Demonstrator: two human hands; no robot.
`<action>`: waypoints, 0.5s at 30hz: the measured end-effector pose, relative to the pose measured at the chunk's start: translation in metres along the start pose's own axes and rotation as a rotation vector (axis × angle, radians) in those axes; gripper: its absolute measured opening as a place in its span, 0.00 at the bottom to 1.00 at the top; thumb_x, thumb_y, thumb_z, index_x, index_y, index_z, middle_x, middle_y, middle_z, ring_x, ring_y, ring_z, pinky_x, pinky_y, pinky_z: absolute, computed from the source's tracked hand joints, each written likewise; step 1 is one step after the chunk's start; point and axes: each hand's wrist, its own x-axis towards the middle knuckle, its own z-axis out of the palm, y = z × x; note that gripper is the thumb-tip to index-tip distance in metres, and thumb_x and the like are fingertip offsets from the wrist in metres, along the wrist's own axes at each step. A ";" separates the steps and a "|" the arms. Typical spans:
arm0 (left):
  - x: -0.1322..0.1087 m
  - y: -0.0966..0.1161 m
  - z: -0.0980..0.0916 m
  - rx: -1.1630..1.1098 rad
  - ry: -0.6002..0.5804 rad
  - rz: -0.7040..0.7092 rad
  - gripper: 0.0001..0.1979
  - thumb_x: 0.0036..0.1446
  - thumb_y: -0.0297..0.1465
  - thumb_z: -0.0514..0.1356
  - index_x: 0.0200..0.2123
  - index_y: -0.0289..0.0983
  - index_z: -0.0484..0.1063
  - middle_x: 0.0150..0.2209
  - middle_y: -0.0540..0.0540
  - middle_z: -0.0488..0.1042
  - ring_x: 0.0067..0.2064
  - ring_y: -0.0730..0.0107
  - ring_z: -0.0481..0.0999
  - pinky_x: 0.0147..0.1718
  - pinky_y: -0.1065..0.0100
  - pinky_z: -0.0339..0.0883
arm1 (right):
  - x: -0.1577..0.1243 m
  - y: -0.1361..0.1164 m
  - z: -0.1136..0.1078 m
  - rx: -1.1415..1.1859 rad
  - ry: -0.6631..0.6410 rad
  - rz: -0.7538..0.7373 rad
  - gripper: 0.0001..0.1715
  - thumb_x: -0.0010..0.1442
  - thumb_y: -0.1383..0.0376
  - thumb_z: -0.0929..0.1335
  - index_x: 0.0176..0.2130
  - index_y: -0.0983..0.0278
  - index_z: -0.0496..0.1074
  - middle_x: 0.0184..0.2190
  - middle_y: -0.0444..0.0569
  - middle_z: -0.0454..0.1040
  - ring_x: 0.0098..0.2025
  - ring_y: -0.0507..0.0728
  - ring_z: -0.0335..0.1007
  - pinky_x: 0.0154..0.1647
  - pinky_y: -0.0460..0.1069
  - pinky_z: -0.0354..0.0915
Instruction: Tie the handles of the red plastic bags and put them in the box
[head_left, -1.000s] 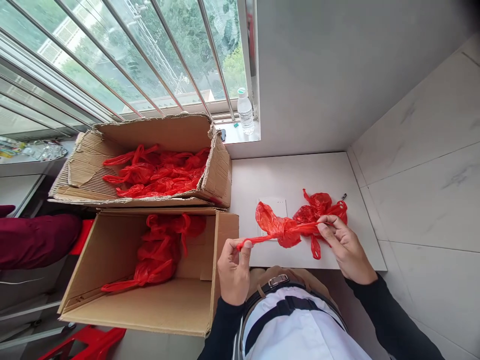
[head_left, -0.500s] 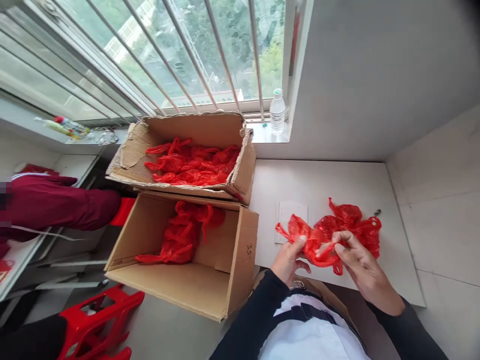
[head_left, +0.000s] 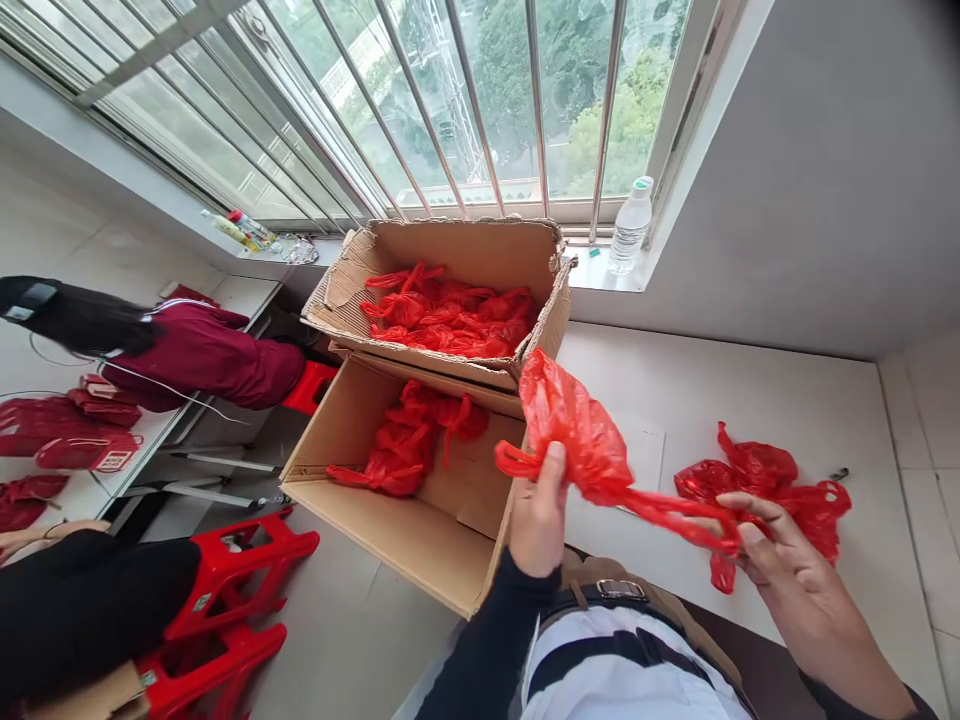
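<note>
A red plastic bag is stretched between my two hands, above the front of the white table. My left hand grips its bunched body at the left, one handle loop sticking out past the thumb. At the other end, my right hand pinches the long twisted handle between thumb and fingers. Behind the right hand lies a pile of red bags on the table. To the left, the nearer cardboard box holds several red bags. What is inside the held bag cannot be made out.
A second cardboard box with red bags stands behind the nearer one, under the barred window. A water bottle is on the sill. Red stools and two people, one in a maroon top, are at the left. White paper lies on the table.
My left hand has lifted the bag up and left, towards the box, while my right hand pulls its handle out long to the right. The view has turned left.
</note>
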 end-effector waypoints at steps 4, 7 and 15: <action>-0.001 0.042 -0.035 -0.088 -0.012 0.035 0.22 0.52 0.40 0.68 0.49 0.39 0.76 0.49 0.42 0.79 0.51 0.53 0.79 0.51 0.55 0.73 | 0.003 0.008 -0.001 0.020 -0.072 0.070 0.30 0.59 0.44 0.68 0.56 0.54 0.68 0.49 0.55 0.79 0.55 0.69 0.74 0.59 0.62 0.68; 0.003 0.059 -0.071 -0.133 0.167 0.075 0.20 0.50 0.34 0.70 0.48 0.39 0.76 0.46 0.44 0.81 0.49 0.58 0.80 0.52 0.59 0.73 | 0.005 0.014 0.001 0.005 -0.071 0.090 0.31 0.59 0.43 0.69 0.55 0.55 0.68 0.49 0.55 0.79 0.55 0.68 0.74 0.59 0.61 0.70; 0.036 0.049 -0.171 -0.043 0.716 0.000 0.04 0.59 0.23 0.61 0.38 0.33 0.75 0.30 0.46 0.81 0.33 0.66 0.82 0.39 0.66 0.77 | 0.004 0.021 0.019 -0.002 -0.174 0.165 0.28 0.60 0.44 0.68 0.53 0.55 0.69 0.49 0.52 0.79 0.53 0.65 0.75 0.58 0.57 0.70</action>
